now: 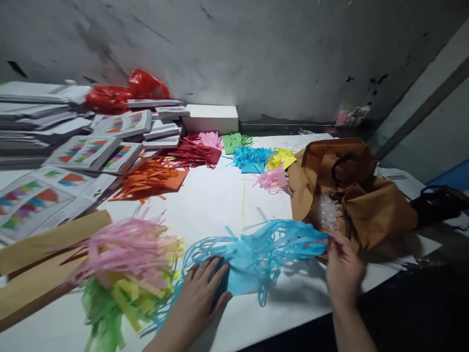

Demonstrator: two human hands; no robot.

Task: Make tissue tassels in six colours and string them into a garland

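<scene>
Blue fringed paper (249, 250) stretches between the hands, left hand (203, 283) spread on it, right hand (344, 268) pinching its end.

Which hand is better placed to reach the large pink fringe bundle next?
Probably the left hand: it rests spread on the blue fringed paper, nearer the large pink fringe bundle. The right hand is farther away, pinching blue strands beside the brown bag.

One head-worn camera looks forward and down across the flat white tabletop (216, 203), close above a light-blue bundle of thin strips (249, 249), facing a stained grey wall (264, 58).
</scene>
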